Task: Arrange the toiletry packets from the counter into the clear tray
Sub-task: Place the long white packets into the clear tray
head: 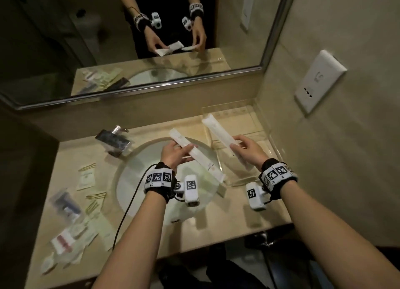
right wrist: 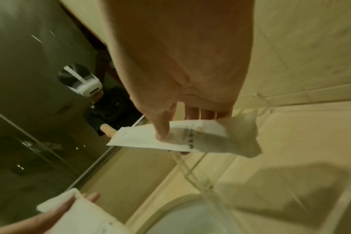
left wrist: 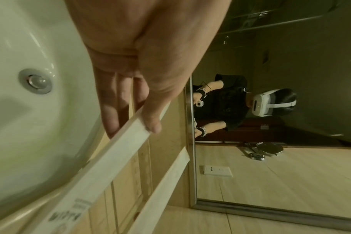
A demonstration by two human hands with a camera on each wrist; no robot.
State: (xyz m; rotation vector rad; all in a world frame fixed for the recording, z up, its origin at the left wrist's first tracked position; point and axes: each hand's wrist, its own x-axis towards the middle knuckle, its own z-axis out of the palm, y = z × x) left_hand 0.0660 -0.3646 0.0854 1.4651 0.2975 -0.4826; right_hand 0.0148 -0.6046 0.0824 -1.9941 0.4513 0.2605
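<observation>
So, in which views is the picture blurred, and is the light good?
Head view: dim yellowish light, small packets left of the sink smeared. Left wrist view: long packet blurs near the lens. Right wrist view: soft overall, clear tray barely readable.

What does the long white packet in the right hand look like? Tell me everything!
The long white packet is a slim, flat paper-like sleeve with small printed marks near one end, too blurred to read. The right hand pinches it near its printed end, thumb on one face and fingers on the other. It is held in the air, slanting over the clear tray at the counter's right side, not yet resting in it. Its far end points toward the mirror. Nothing else touches it.
</observation>
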